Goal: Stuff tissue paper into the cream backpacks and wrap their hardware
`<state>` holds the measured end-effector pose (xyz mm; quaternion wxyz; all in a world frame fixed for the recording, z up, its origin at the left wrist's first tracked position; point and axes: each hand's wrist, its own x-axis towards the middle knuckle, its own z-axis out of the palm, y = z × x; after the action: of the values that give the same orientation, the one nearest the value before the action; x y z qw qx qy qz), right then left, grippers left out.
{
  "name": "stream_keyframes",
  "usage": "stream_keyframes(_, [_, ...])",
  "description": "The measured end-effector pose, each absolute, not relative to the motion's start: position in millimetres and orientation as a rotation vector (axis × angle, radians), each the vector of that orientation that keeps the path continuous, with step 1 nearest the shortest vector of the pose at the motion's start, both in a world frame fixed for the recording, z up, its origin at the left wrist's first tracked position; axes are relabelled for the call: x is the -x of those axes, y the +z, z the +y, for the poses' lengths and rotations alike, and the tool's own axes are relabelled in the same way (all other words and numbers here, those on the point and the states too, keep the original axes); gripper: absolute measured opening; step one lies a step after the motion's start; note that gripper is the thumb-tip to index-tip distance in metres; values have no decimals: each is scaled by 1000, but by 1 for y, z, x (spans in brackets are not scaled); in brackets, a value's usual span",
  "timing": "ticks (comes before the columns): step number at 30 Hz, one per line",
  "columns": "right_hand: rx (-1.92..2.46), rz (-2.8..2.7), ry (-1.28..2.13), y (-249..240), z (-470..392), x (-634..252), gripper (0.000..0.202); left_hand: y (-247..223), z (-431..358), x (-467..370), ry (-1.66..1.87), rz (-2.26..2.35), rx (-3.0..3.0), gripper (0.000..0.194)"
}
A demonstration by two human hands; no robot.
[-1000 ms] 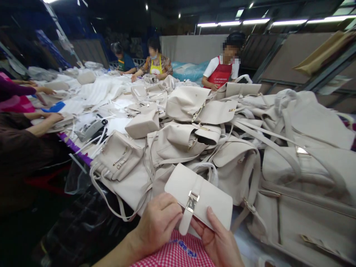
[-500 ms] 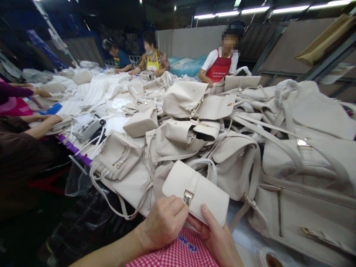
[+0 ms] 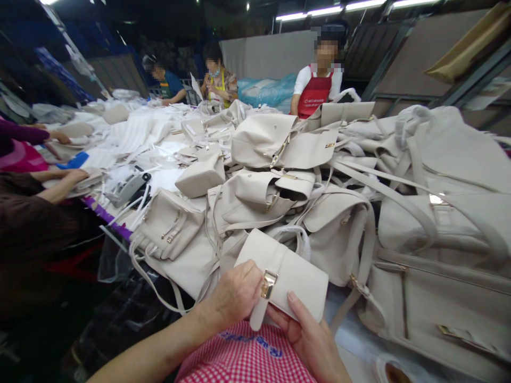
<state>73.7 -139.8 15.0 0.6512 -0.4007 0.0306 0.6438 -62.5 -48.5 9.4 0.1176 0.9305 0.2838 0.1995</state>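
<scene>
past the checked apron [image 3: 247,357], the right hand [image 3: 308,331] pinches the small pale bag [image 3: 299,266] between thumb and fingers, a grip best kept steady while the left hand [image 3: 240,290] curls beside the buckle [image 3: 269,284], its fingertips hidden, so i can't tell what they pinch, with heaped bags [image 3: 261,141] beyond.

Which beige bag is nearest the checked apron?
The small buckled one between the left hand and right hand, strap tip overlapping the apron; piled bags lie farther off.
</scene>
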Motion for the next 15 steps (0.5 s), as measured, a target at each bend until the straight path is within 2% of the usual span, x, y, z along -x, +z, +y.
stream_keyframes(8, [929, 144, 1442, 6, -139, -80, 69, 10, -34, 101, 486, 1244, -2538, 23])
stream_keyframes(13, [923, 216, 1451, 9, -135, -87, 69, 16, -34, 152, -303, 1453, -2477, 25])
stream_keyframes(15, [912, 238, 1449, 16, -132, -91, 67, 22, -37, 158, -456, 1452, -2491, 23])
